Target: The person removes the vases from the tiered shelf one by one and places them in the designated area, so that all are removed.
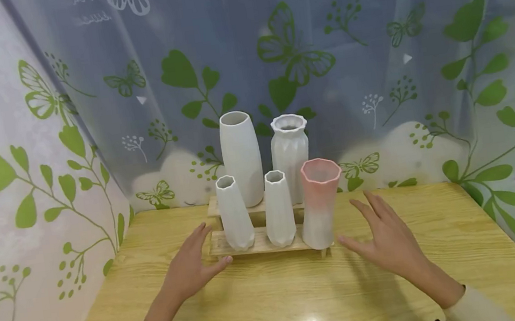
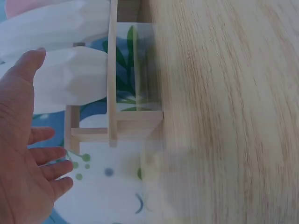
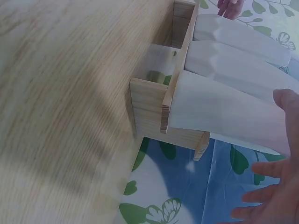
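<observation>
A small two-step wooden stand (image 1: 260, 241) holds several vases in two rows. On its front step are two slim white vases (image 1: 235, 215) (image 1: 279, 212) and, at the right end, a pink-and-white vase (image 1: 319, 206). Behind them rise a tall white vase (image 1: 241, 157) and a white vase with a scalloped rim (image 1: 290, 150). My left hand (image 1: 189, 272) is beside the stand's left end, fingers spread and holding nothing. Over at the right end, my right hand (image 1: 385, 241) is spread too, its thumb close to the pink-and-white vase.
The stand rests on a light wood-grain table (image 1: 276, 299). Close behind the table hangs a curtain (image 1: 350, 88) printed with green leaves and butterflies, and a similar patterned sheet (image 1: 36, 184) borders the left side.
</observation>
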Motion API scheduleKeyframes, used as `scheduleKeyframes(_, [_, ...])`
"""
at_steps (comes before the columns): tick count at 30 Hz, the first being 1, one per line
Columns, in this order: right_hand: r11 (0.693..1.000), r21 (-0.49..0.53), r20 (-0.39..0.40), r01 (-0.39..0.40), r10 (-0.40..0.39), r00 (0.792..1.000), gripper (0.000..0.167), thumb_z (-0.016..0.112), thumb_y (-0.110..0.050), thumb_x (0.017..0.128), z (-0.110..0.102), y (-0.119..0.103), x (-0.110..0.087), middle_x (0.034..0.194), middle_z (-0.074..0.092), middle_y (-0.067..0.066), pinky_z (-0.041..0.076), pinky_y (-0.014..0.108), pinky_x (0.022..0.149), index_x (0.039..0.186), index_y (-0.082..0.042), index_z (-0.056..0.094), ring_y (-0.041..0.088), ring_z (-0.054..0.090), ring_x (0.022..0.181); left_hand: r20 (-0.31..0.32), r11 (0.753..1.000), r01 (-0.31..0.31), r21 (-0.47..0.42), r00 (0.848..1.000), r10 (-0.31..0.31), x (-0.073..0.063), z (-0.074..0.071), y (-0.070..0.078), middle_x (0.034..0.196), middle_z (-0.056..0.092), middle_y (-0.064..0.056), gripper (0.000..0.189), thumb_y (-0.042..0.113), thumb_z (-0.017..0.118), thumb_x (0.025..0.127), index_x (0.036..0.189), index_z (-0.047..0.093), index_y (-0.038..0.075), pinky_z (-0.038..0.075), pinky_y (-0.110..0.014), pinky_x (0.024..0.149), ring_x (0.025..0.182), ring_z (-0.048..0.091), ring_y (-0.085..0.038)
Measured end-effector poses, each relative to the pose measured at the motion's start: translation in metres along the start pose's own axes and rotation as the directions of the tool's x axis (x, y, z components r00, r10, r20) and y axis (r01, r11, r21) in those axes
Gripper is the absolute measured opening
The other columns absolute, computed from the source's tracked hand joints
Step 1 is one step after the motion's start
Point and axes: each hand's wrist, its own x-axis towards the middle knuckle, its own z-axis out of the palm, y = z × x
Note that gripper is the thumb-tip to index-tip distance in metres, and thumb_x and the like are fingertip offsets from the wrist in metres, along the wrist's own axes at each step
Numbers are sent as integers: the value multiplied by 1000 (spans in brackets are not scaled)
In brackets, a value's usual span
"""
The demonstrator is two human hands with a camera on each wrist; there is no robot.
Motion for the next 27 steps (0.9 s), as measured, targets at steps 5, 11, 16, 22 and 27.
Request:
scheduleKeyframes(5, [1000,30,4,-10,10,1000,87,74,-60,87,1,-4,9,159,34,28,40,75,104,150,-5,49,52,36,142,-5,999,21,-48,1000,-21,4,3,-8,163,33,-20,98,64,73,87,157,38,5,40,-69,110,144,39,-46])
scheduleKeyframes(11, [997,47,26,-58,57,998,91,71,-64,88,4,-10,22,158,39,27,42,73,105,153,-5,46,50,42,139,20,991,35,-126,999,-33,9,9,-20,161,36,-21,98,61,77,84,155,41,3,40,-67,112,143,39,-47])
scheduleKeyframes(16, [993,82,35,-81,79,996,92,71,-65,87,8,-14,31,154,46,24,44,71,104,153,-5,46,47,46,138,38,986,29,-164,999,-23,13,16,-29,159,39,-23,98,58,80,83,154,43,2,41,-66,112,143,41,-47])
scheduleKeyframes(22, [982,160,41,-97,92,995,92,74,-65,84,13,-18,37,151,52,17,47,68,101,152,-10,47,42,51,135,40,985,16,-171,999,-10,17,24,-37,157,42,-24,98,55,83,82,154,42,0,41,-63,113,142,42,-47])
scheduleKeyframes(27, [969,216,55,-120,110,992,95,75,-65,84,16,-21,41,153,50,18,47,69,101,154,-9,44,43,50,136,53,979,5,-202,999,6,21,29,-42,155,46,-21,99,55,83,82,155,41,1,40,-63,115,143,42,-45])
